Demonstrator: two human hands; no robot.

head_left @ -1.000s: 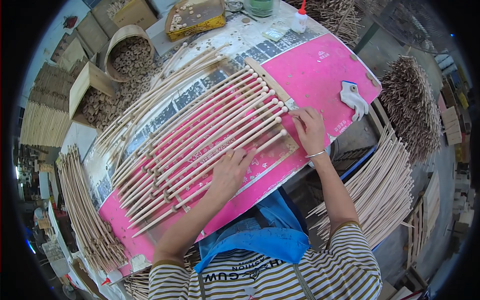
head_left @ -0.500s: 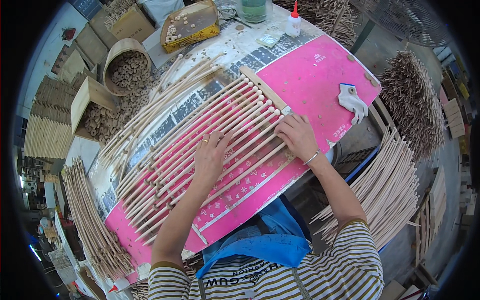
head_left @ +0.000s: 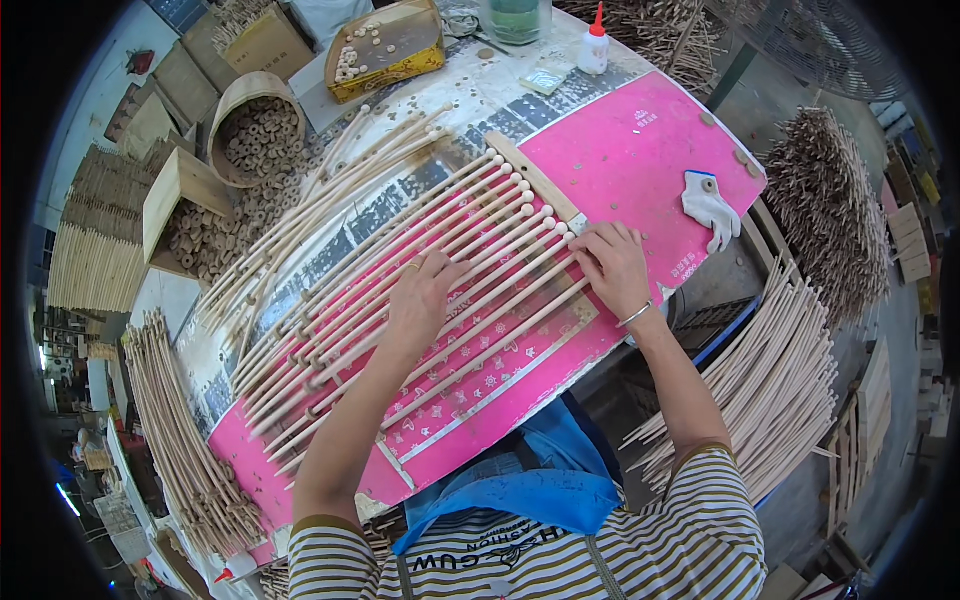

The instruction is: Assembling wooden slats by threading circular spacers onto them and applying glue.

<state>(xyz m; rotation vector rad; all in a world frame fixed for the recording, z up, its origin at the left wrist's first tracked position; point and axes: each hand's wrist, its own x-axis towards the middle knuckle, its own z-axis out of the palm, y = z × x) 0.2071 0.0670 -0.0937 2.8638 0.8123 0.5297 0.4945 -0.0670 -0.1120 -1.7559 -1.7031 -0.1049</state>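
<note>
While both palms lay flat on the row of dowels [head_left: 420, 290], the person leaned over the pink board [head_left: 640, 150] that covered the table [head_left: 470, 100]. The left hand [head_left: 425, 300] rested mid-row, fingers spread open and pressing down on several dowels at once, gripping none. The right hand [head_left: 612, 268] lay at the near end of the row, fingers open too, their tips touching the last dowels just below the wooden strip [head_left: 535, 178]. That strip ran across the knobbed ends of the dowels, and it seemed to serve as a stop that kept those ends in line; the flat hands seemed to keep the dowels side by side and stop them rolling. Looser dowels lay fanned out along the far edge of the row.

A white glove [head_left: 708, 205] lay on the bare part of the board, well apart from the right hand. At the far edge stood a small white glue bottle [head_left: 595, 45] with a red tip, and near it a green jar [head_left: 515, 18]. A yellow tray [head_left: 385, 50] held a few small wooden rings, a round basket [head_left: 258, 125] and an open wooden box [head_left: 185, 205] to the left were full of them. Bundles of sticks [head_left: 780, 380] leaned beside the table on the right
</note>
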